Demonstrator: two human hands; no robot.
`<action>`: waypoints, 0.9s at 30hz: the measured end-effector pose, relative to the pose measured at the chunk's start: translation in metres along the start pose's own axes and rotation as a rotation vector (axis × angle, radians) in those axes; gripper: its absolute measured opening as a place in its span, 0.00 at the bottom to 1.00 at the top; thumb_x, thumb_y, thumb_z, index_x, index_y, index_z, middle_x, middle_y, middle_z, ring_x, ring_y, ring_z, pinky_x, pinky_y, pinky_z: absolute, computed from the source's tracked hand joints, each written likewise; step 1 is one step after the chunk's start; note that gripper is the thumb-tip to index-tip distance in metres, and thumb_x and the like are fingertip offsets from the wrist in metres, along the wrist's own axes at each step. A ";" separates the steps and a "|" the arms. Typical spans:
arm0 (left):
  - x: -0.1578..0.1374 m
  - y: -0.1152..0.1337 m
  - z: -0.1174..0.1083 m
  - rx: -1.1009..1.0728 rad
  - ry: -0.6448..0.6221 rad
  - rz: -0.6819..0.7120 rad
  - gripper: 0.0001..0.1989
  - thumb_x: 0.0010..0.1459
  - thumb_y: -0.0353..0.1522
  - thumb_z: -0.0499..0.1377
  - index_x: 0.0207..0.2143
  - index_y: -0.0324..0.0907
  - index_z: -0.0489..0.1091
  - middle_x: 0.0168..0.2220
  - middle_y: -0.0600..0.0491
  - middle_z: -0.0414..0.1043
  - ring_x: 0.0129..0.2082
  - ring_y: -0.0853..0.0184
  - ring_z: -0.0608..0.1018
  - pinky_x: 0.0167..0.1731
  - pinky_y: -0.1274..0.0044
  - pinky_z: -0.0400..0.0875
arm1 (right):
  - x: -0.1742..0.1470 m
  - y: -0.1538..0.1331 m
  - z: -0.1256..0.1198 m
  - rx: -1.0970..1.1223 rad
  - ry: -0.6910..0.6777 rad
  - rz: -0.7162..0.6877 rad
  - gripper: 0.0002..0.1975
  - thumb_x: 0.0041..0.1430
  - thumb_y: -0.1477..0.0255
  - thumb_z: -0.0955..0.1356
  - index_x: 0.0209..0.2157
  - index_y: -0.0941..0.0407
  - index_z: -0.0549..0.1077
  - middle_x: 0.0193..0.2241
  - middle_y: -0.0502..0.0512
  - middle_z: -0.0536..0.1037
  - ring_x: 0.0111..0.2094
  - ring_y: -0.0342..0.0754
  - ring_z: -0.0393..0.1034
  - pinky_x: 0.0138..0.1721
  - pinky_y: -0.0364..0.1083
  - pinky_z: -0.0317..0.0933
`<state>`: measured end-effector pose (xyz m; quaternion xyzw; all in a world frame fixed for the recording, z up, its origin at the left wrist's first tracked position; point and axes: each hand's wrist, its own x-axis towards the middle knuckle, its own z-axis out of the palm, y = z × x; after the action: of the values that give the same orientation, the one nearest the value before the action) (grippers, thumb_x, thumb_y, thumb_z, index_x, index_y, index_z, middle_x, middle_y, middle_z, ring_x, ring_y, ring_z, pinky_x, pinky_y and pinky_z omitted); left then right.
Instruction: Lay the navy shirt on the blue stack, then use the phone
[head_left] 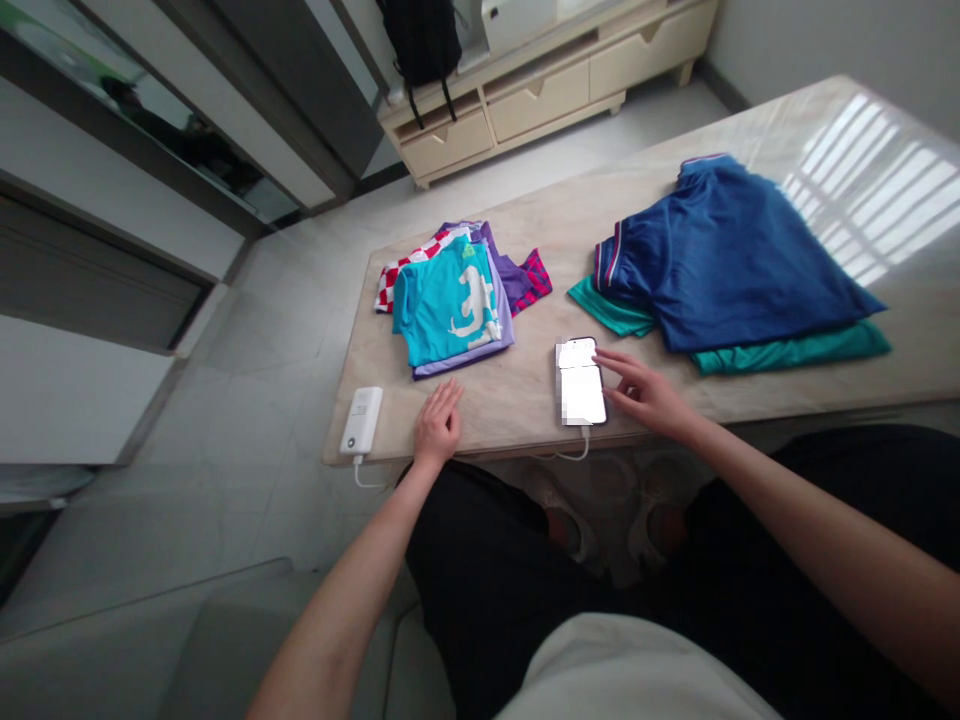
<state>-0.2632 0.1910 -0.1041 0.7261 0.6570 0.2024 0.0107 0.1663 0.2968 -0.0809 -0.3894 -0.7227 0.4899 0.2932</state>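
My right hand (pixel 637 392) is at the right edge of a phone (pixel 582 385), its fingers stretched out and a fingertip at the bright screen. The phone lies face up on the marble-look table (pixel 517 400), with a white cable (pixel 586 440) running from its lower end. Resting flat on the table's near edge, my left hand (pixel 438 422) holds nothing. Just beyond it is a stack of folded shirts, a turquoise shirt with a white print (pixel 450 300) on top. To the right, a dark blue shirt (pixel 742 260) lies over a green garment (pixel 795 348).
A white power bank (pixel 361 420) with a cable lies at the table's left corner. Past the table stands a low cream cabinet (pixel 540 105) with a black backpack (pixel 424 45) on it. My legs are under the near edge.
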 end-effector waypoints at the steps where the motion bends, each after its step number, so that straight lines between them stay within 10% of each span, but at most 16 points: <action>1: 0.000 0.000 0.000 0.002 0.000 0.000 0.27 0.69 0.26 0.49 0.67 0.47 0.69 0.69 0.51 0.66 0.71 0.56 0.66 0.69 0.54 0.65 | 0.000 0.000 0.000 0.002 -0.003 -0.006 0.29 0.66 0.62 0.68 0.67 0.52 0.71 0.65 0.64 0.72 0.27 0.40 0.66 0.29 0.46 0.64; 6: 0.000 0.000 0.000 0.007 0.012 0.014 0.26 0.69 0.26 0.49 0.66 0.45 0.70 0.69 0.50 0.67 0.71 0.56 0.67 0.69 0.55 0.65 | 0.001 0.003 0.000 0.024 -0.070 0.016 0.26 0.67 0.60 0.67 0.61 0.57 0.75 0.44 0.60 0.85 0.22 0.41 0.59 0.24 0.44 0.57; 18: 0.000 0.001 -0.001 -0.011 0.002 -0.001 0.27 0.69 0.26 0.49 0.67 0.47 0.69 0.69 0.50 0.67 0.71 0.56 0.66 0.70 0.55 0.64 | 0.001 0.001 0.000 0.013 -0.018 0.007 0.24 0.65 0.60 0.68 0.57 0.57 0.78 0.52 0.64 0.81 0.24 0.40 0.61 0.26 0.44 0.57; 23: 0.000 0.001 0.000 -0.004 0.004 0.003 0.27 0.69 0.26 0.49 0.66 0.46 0.70 0.69 0.50 0.67 0.71 0.57 0.66 0.69 0.55 0.65 | 0.000 0.001 0.000 0.018 -0.029 0.038 0.26 0.66 0.60 0.67 0.60 0.57 0.77 0.41 0.59 0.85 0.21 0.41 0.61 0.24 0.44 0.57; 27: 0.001 0.001 -0.001 -0.005 0.002 0.000 0.27 0.69 0.26 0.49 0.66 0.46 0.70 0.69 0.50 0.67 0.71 0.57 0.66 0.69 0.55 0.65 | 0.001 0.002 0.001 0.000 0.037 0.048 0.26 0.65 0.63 0.67 0.62 0.55 0.75 0.54 0.62 0.81 0.24 0.41 0.66 0.27 0.45 0.62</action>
<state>-0.2621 0.1912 -0.1031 0.7258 0.6566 0.2046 0.0116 0.1659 0.2975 -0.0832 -0.4156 -0.7077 0.4895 0.2946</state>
